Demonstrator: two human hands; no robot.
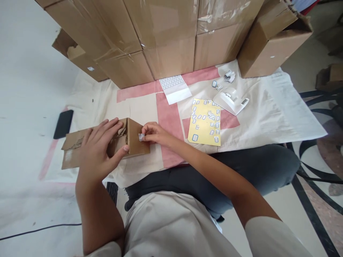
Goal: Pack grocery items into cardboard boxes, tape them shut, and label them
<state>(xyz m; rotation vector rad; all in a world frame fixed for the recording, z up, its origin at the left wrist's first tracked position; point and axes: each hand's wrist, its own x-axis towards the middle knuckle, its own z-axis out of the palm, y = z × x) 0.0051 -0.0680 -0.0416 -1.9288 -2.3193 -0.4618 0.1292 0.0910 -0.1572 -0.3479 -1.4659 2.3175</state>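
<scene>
A small cardboard box (pixel 138 146) lies on the cloth in front of me, its torn flaps spread to the left. My left hand (pixel 103 146) rests on top of it with the fingers stretched out over the flaps. At the box's right end, my right hand (pixel 154 132) pinches a small white label (pixel 141 137) against the cardboard face. The label has a dark printed outline; whether it is fully stuck down I cannot tell. To the right lies a yellow sheet (pixel 205 132) bearing several small blue-edged labels.
Large taped cartons (pixel 168 39) stand along the back. A white label sheet (pixel 177 91) lies before them. A white plastic device (pixel 232 100) and label scraps (pixel 229 76) sit at the right. A black phone (pixel 63 124) lies left. An open carton (pixel 273 46) stands back right.
</scene>
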